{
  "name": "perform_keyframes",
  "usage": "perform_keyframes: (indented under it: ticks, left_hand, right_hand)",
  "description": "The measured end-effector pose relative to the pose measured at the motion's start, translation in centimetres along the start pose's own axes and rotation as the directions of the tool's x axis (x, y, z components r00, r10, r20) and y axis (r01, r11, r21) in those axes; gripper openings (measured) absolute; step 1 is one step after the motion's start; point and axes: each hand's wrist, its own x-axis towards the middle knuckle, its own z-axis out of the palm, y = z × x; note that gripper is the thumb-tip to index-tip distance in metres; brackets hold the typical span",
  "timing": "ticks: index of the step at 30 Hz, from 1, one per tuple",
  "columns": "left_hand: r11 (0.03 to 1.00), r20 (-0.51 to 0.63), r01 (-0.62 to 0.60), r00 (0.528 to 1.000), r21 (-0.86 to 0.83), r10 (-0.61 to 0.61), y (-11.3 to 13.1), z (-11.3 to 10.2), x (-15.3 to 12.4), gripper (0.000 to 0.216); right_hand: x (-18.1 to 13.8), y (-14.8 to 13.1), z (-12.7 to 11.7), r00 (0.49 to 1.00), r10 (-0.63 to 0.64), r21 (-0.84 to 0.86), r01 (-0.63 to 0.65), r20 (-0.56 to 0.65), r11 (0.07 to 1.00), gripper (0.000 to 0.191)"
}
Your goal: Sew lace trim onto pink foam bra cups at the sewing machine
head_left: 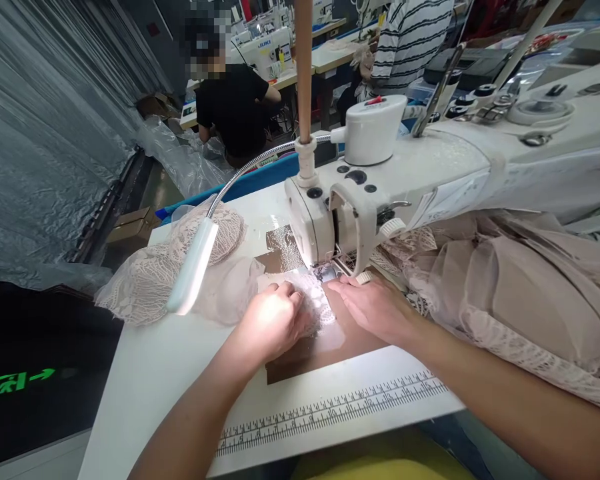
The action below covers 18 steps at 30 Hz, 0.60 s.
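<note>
A white sewing machine stands on a white table. A piece of pale lace fabric lies under its needle area. My left hand rests on the lace just left of the presser foot, fingers curled and pressing the fabric down. My right hand lies flat beside the needle on the right, fingers stretched toward the presser foot. A brown plate shows under the hands.
A gooseneck lamp hangs over a heap of lace pieces at the left. Beige lace-trimmed garments are piled at the right. A ruler strip runs along the table's front edge. Two other people sit at machines behind.
</note>
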Motion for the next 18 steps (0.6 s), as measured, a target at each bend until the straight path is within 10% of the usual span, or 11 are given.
perform_keyframes:
  ticks: [18]
  left_hand:
    - [0.982, -0.155, -0.190, 0.971, -0.021, 0.184, 0.7, 2.3, 0.4, 0.043]
  right_hand:
    - [-0.5, 0.2, 0.0, 0.999, -0.014, 0.037, 0.015, -0.040, 0.999, 0.035]
